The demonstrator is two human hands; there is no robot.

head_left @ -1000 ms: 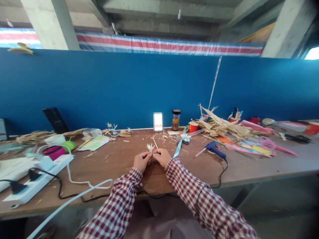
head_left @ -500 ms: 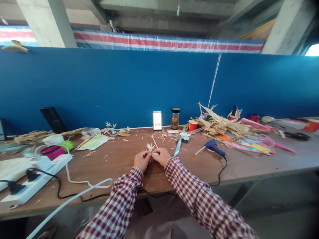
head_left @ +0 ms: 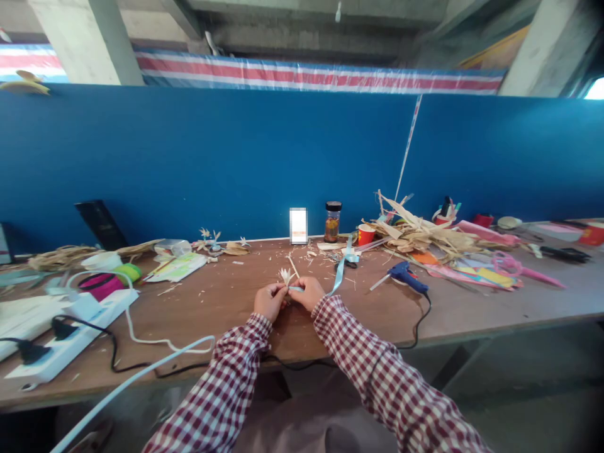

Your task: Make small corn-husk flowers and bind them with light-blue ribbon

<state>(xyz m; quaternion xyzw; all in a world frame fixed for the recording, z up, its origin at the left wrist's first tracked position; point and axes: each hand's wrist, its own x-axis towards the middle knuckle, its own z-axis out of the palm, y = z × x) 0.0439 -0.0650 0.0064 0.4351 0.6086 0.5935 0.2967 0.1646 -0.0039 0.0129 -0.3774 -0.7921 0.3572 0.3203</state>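
Note:
Between my two hands, a small pale flower (head_left: 285, 275) with pointed petals, apparently of dried husk, stands up over the table. My left hand (head_left: 270, 302) is closed, pinching the flower's base between thumb and fingers. My right hand (head_left: 307, 293) is closed on a light blue ribbon (head_left: 338, 277), whose free length trails to the right behind the wrist. The hands meet at the fingertips, which hide the flower's lower end. A thin pale stick (head_left: 293, 265) shows just beyond my right hand; whether the hand touches it I cannot tell.
A blue hot glue gun (head_left: 404, 275) lies to the right, its cord running off the front edge. Behind it are a dried husk pile (head_left: 425, 236), a red paper cup (head_left: 365, 234) and a lidded jar (head_left: 333, 223). A white power strip (head_left: 80, 340) and cables occupy the left.
The whole view has shifted very slightly. Both hands keep their pinch at the flower's base, with hardly any visible movement.

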